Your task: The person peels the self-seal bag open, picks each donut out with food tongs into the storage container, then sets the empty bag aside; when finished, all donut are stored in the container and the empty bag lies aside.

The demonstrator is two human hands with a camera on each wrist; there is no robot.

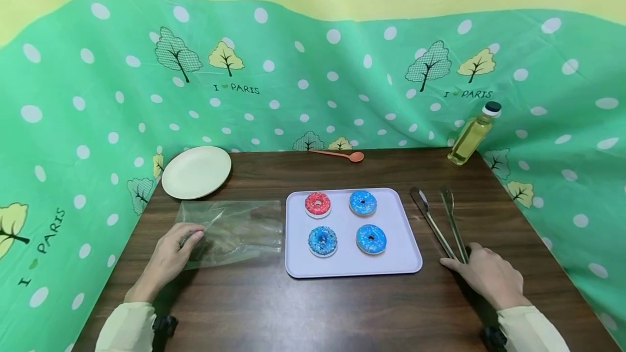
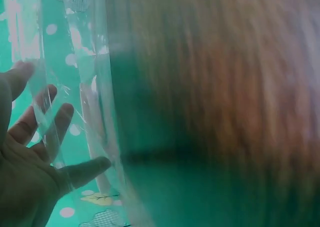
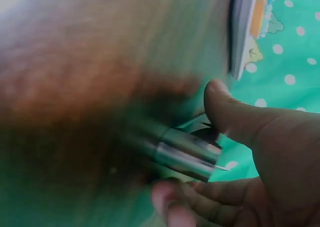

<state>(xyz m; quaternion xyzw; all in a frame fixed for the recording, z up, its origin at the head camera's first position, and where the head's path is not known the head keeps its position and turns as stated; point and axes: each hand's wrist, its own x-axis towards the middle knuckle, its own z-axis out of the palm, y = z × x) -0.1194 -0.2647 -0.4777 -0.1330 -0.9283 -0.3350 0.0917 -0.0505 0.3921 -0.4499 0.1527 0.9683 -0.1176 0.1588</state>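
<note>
My left hand point(image 1: 168, 257) is at the left end of a clear plastic bag point(image 1: 239, 232) lying on the table. In the left wrist view its fingers are spread apart, with the clear film point(image 2: 75, 87) crossing them. My right hand point(image 1: 491, 276) is at the near end of metal tongs point(image 1: 435, 227), whose two arms stand apart. Seen from the right wrist, the thumb point(image 3: 235, 112) lies on one side of the tongs' shiny end point(image 3: 187, 152) and the fingers on the other; blur hides any firm contact.
Between the hands, a white tray point(image 1: 352, 269) holds several donuts, one red point(image 1: 318, 202) and the others blue. A white plate point(image 1: 196, 173) sits back left, an orange spoon point(image 1: 342, 155) lies at the back edge, and a bottle of yellow liquid point(image 1: 470, 137) stands back right.
</note>
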